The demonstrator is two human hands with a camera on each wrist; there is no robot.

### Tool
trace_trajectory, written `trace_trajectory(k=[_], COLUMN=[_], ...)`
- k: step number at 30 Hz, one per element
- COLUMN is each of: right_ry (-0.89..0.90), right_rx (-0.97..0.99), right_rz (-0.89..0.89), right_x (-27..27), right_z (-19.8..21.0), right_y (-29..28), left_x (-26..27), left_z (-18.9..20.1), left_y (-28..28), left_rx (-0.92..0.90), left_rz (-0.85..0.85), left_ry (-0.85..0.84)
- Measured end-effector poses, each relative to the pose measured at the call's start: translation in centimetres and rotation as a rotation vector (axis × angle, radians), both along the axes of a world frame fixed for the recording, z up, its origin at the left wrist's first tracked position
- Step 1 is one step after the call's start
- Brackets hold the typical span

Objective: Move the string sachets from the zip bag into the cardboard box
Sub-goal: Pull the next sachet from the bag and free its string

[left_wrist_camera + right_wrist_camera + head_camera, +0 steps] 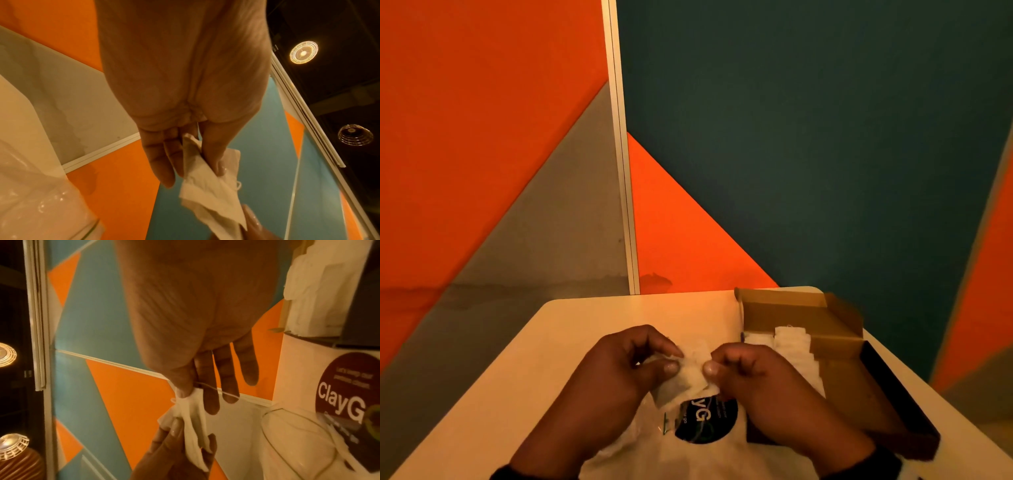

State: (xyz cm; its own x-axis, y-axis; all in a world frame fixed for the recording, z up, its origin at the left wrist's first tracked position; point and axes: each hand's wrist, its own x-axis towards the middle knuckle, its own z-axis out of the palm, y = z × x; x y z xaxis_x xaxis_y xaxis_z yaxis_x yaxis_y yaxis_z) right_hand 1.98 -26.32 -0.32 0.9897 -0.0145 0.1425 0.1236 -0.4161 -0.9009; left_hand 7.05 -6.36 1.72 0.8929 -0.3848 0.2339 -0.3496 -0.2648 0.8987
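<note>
sachets (pixel 690 375) white, same as the ones stacked in the box. cardboard box (pixel 784 301) plain brown, dark outer wall. zip bag (pixel 654 445) clear with dark round label (pixel 705 421) (white lettering). table (pixel 585 325) cream. wall panels (pixel 482 102) orange, teal, grey.

Pale table (pixel 571 329) under zip bag (pixel 688 445), cardboard box (pixel 839 346)

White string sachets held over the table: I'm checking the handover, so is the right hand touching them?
Touching. The right wrist view shows the right hand pinching the white string sachets between thumb and fingers; the left hand holds them too.
</note>
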Motion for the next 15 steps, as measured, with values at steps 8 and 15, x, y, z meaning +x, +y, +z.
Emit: trace_trajectory(k=[8,15], right_ry=[-0.097,-0.057], right_rx=[0.145,0.357], right_rz=[-0.084,-0.088], right_x=[-0.3,-0.4], right_z=[1.3,1.2], right_y=[-2.4,-1.5], left_x=[0.6,0.8], left_z=[-0.2,-1.4], left_y=[0.9,-0.4], left_rx=[-0.157,-0.463], left_rz=[0.007,-0.115], left_ry=[0.067,0.325])
